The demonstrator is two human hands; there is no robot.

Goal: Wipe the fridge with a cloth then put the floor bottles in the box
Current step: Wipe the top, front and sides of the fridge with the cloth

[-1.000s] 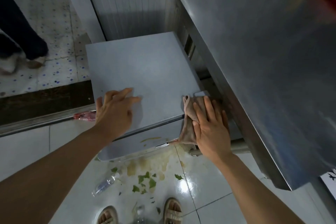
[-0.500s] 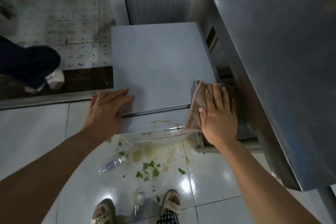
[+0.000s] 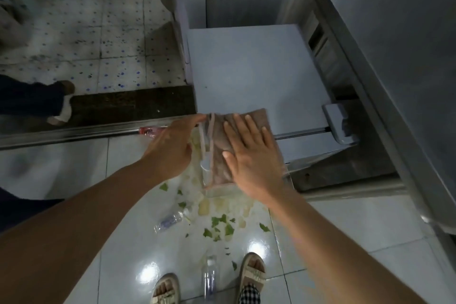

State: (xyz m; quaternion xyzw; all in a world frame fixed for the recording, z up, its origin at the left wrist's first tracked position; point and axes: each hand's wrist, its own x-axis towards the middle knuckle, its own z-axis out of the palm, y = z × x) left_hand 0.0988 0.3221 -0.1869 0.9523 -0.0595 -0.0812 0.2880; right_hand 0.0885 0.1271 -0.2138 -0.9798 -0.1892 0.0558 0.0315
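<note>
My right hand [image 3: 251, 155] lies flat, pressing the cloth [image 3: 219, 148] over the fridge [image 3: 251, 69] top's front-left corner to wipe it. Left hand [image 3: 170, 148] seems to pinch the cloth's edge, steadying it. Bottles [image 3: 170, 219] wait on the floor [image 3: 345, 224].

floor [image 3: 345, 224]: glossy pale tiles. directly on it, placed from the low fridge [image 3: 249, 71]: clear bottle [image 3: 170, 220] just in front, lying flat; second clear bottle [image 3: 209, 279] farther front, between two sandalled feet; red-capped bottle [image 3: 148, 130] left, against a metal rail; green leaf scraps [image 3: 219, 226] and yellowish spill in front.
</note>
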